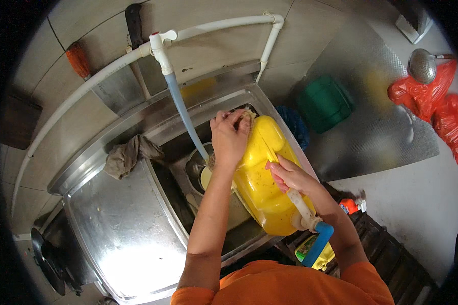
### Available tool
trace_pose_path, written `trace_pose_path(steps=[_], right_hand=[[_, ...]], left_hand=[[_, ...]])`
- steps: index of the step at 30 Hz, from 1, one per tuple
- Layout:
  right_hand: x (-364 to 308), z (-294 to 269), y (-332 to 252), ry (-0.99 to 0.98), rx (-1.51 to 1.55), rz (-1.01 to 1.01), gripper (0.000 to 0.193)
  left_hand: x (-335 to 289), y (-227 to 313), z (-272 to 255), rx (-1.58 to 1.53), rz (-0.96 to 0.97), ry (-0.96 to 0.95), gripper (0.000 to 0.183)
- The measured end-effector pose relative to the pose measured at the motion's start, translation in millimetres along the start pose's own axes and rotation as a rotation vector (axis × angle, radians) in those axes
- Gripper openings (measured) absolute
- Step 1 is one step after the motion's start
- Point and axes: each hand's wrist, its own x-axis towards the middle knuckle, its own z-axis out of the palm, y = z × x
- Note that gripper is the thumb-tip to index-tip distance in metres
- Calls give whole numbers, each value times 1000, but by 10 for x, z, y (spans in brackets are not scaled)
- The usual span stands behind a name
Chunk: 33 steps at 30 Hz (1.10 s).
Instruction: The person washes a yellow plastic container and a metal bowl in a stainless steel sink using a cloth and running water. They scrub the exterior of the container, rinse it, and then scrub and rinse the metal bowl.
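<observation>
A large yellow moulded plastic container (259,188) leans over the right part of the steel sink, tilted, with dark specks on its wet-looking surface. My left hand (230,137) is at its far end, fingers curled over a pale, stringy scrubber (247,122) pressed against the plastic. My right hand (291,175) grips a raised edge of the container with the thumb and fingers closed. Inside the sink, left of the container, a metal bowl (192,170) sits partly hidden by my left forearm, under a blue hose (183,109).
A white pipe (224,23) with a tap crosses the wall. Left of the basin, a grey rag (130,155) lies by the steel drainboard (122,223). A whitish fitting with a blue pipe (319,244) stands near my right forearm. Red bags (427,94) and a green bin (324,104) are at right.
</observation>
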Motion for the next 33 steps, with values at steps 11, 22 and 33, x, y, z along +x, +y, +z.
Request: trace_pose_path(steps=[11, 22, 33], right_hand=[[-84, -442, 141, 40, 77, -35, 31], [-113, -327, 142, 40, 68, -99, 39], [90, -120, 64, 680, -748, -413, 48]], left_hand=[[-2172, -1158, 221, -112, -365, -142, 29], [-1851, -625, 68, -636, -644, -38, 48], [-1218, 14, 21, 146, 365, -215, 31]])
